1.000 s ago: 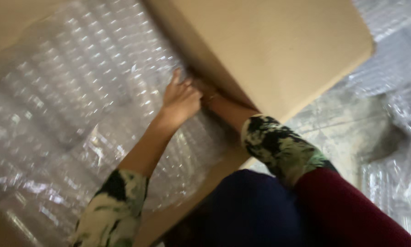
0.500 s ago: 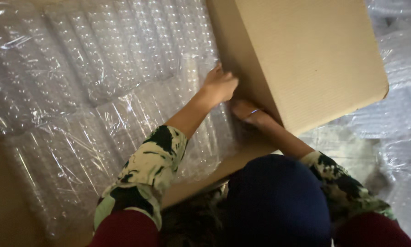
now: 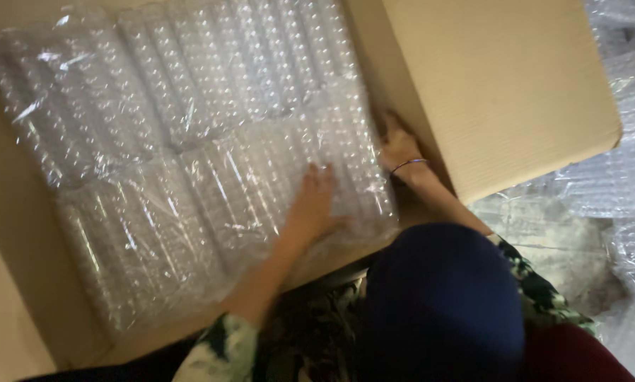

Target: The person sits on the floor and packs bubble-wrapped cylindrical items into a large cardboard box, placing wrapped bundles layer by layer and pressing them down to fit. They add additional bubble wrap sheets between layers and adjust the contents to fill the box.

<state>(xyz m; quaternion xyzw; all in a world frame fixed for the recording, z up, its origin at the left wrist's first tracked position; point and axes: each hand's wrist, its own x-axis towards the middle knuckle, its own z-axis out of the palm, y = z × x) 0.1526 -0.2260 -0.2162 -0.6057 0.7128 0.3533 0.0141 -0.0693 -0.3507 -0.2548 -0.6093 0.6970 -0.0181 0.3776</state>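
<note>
The left hand (image 3: 312,205) lies flat, fingers spread, grip wide and holding nothing, pressing on the near right bundle of bubble wrap (image 3: 282,177) inside the open cardboard box (image 3: 20,233). The right hand (image 3: 399,145) is tucked at the bundle's right edge against the box wall; whether its grip is closed on anything I cannot tell, since the fingers are hidden in shadow. Several more wrapped bundles (image 3: 84,120) fill the box side by side. The box flap (image 3: 501,85) stands open to the right. Pressing too hard could likely burst bubbles or stress whatever is wrapped, and the wedged right hand might snag the wrap.
</note>
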